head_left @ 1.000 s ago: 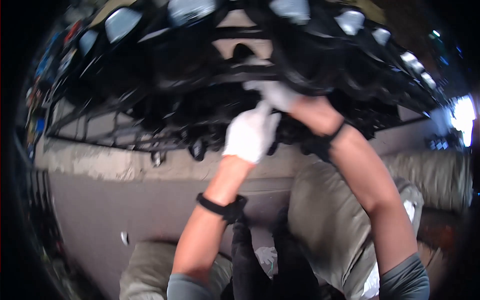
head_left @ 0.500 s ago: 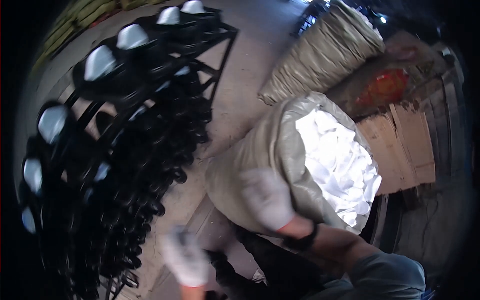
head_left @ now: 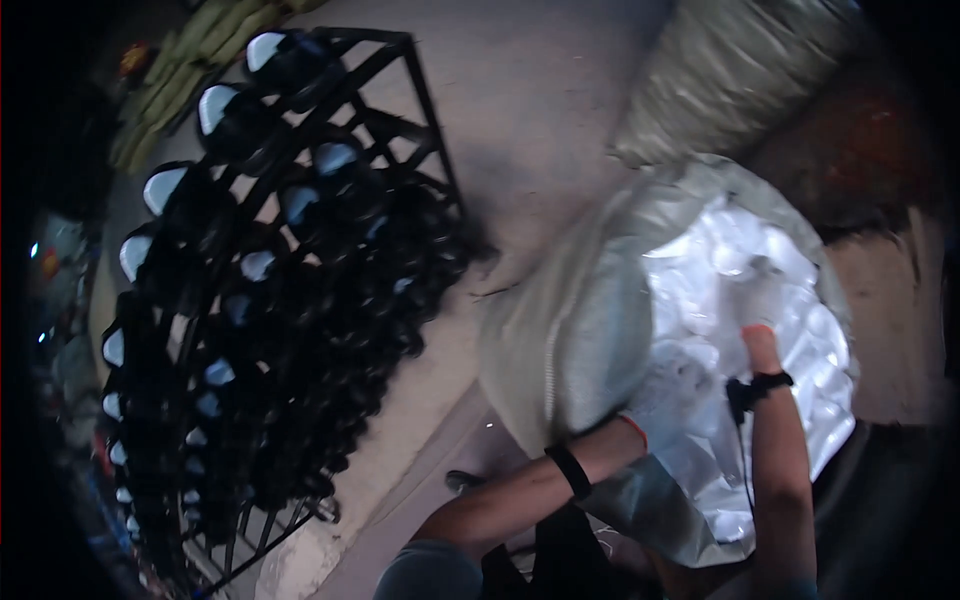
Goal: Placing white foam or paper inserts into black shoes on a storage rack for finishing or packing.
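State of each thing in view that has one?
Near sack: open, filled
White pieces: loose, heaped
Far sack: bulging, mouth out of view
Rack: loaded
Black shoe-like items: racked in rows, some white-tipped
Left hand: gloved, among white pieces, grip unclear
Right hand: gloved, among white pieces, grip unclear

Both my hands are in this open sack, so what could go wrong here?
The loose white pieces heaped in the mouth of the sack might spill as the left hand and right hand pull out. The thin dark cord hanging from the right wristband could also catch on them.
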`<state>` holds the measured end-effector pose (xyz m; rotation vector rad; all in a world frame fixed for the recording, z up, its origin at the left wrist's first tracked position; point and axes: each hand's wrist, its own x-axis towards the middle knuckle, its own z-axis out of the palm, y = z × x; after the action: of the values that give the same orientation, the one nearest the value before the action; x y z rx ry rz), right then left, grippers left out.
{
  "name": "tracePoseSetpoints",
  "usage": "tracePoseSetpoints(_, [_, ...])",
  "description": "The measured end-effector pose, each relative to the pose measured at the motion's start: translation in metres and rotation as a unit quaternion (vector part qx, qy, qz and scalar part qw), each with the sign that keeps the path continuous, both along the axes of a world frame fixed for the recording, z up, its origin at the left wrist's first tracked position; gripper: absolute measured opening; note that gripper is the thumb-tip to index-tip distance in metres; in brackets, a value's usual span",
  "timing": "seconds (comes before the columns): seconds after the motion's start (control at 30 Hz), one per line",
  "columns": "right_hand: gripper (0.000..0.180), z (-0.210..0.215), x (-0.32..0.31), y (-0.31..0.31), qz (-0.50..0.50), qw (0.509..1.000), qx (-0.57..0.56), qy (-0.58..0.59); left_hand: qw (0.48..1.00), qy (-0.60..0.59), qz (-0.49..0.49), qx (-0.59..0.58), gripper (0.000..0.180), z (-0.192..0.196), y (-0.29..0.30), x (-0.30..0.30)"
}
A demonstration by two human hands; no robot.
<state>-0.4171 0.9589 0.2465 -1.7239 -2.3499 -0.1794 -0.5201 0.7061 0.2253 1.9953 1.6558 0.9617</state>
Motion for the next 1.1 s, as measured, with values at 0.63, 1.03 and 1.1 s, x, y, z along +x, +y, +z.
tracePoseSetpoints(0.63, [0.073, 0.136, -0.221, -0.239, 0.514, 0.826, -0.206, 0.101, 0.544, -0.822, 0.133, 0.106, 0.082, 0.029, -0.126, -0.220])
tracePoseSetpoints(1.03, [0.049, 0.058, -0.314, -0.213, 0.697, 0.679, -0.229, 0.013, 0.437, -0.856, 0.244, 0.131, 0.082, -0.038, -0.163, -0.288])
tracePoseSetpoints(1.1, [0.066, 0.057, -0.321, -0.200, 0.649, 0.675, -0.321, 0.141, 0.427, -0.860, 0.234, 0.152, 0.079, -0.048, -0.145, -0.293])
